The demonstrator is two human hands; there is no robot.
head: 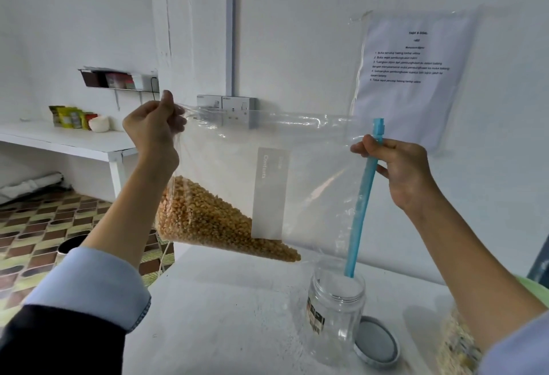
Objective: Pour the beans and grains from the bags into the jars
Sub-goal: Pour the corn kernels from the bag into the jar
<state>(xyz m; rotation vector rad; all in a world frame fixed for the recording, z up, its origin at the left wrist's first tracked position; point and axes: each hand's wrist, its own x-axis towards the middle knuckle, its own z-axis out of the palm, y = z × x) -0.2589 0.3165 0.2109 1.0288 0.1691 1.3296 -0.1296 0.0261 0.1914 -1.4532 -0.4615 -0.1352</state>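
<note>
Bag label: a white strip on the clear zip bag (312,166) reads "Contents", printed sideways, running top to bottom.
Wall sheet: a sleeved page (413,71) is headed "TASK & GOAL" above five numbered lines too small to read.
Jar label: a small sticker (315,316) sits on the jar wall; its print is illegible.
Bag position: held up in the air over the white table (222,330), above and left of the jar.
Bag axis: the long side lies roughly level from hand to hand; the blue zip strip (361,211) runs steeply downward, its lower end at the jar mouth.
Contents: yellow-brown grains (208,223) are heaped in the lower-left corner, their surface sloping down toward the right.
Left hand (154,128): fingers curled, pinching the bag's upper-left corner.
Right hand (398,169): fingers wrapped around the blue zip strip near its top.
Jar (335,309): clear, upright, lidless, apparently holding no grains.
Lid (376,342): grey disc lying flat just right of the jar base.
Second bag (457,345): pale grains, partly hidden behind the right forearm.
</note>
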